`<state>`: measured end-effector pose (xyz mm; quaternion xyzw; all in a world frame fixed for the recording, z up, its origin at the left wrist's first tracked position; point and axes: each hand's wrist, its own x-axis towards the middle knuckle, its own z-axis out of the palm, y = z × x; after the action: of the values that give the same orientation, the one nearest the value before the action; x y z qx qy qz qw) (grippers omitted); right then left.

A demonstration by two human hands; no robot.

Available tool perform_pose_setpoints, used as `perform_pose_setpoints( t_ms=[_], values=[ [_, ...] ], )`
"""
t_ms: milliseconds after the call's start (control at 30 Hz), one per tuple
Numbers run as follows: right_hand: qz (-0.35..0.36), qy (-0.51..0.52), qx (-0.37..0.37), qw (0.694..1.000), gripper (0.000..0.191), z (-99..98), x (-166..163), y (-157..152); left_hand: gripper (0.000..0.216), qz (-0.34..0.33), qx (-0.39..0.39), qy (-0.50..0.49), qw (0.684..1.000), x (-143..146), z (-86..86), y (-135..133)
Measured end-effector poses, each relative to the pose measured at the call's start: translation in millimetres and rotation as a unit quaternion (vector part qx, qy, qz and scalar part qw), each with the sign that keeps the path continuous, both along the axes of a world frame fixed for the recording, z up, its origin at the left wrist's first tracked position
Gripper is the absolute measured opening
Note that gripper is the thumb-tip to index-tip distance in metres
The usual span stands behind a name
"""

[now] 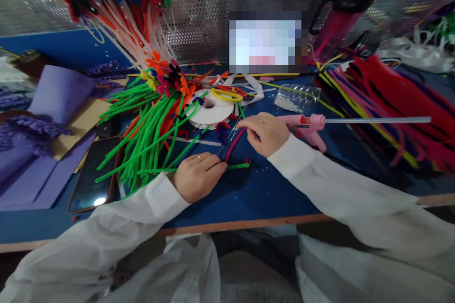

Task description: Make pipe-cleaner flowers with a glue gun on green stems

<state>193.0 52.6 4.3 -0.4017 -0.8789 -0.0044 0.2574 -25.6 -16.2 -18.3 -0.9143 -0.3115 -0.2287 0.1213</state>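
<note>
A magenta pipe cleaner [234, 147] runs slantwise between my two hands over the blue table. My left hand [199, 177] is closed round its lower end, fingertips pressed together. Its upper end is pinched by my right hand [268, 135], thumb and index finger together. Thin silvery wires or rods [231, 136] lie alongside it; whether I hold them too, I cannot tell. A green pipe cleaner [238, 166] with a reddish tip pokes out past my left fingers. Just beyond my right hand lies a pink glue gun [307, 123] with a long glue stick.
Green pipe cleaners [152, 125] lie in a heap at left, beside a phone [94, 175] and purple paper [60, 90]. Behind are a white ribbon spool [213, 111], yellow scissor handles [227, 95] and a plastic bottle [297, 98]. Coloured pipe cleaners [401, 99] fill the right side.
</note>
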Motion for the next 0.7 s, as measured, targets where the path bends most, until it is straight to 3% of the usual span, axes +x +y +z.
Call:
perform_pose_setpoints(
  t_ms=[67,200,400,567,700],
  values=[
    [-0.018,-0.037,-0.015,0.999,0.018,1.2,-9,11,0.014,-0.002,-0.003,-0.002,1.0,0,-0.2,-1],
    [-0.066,-0.098,-0.05,0.992,0.026,-0.2,-24,29,0.019,-0.01,0.004,-0.005,1.0,-2,0.5,-4],
    [-0.063,-0.117,-0.06,0.989,0.024,-13.8,-38,42,0.02,-0.027,0.005,-0.015,1.0,-4,-1.0,-6],
    [-0.069,-0.107,-0.023,0.992,0.024,-10.8,-36,34,0.018,-0.022,0.014,-0.02,0.999,-5,-0.4,-7],
    [-0.083,-0.077,0.085,0.99,0.03,7.8,-17,16,0.017,-0.012,0.011,-0.016,1.0,-3,0.0,-6]
  ],
)
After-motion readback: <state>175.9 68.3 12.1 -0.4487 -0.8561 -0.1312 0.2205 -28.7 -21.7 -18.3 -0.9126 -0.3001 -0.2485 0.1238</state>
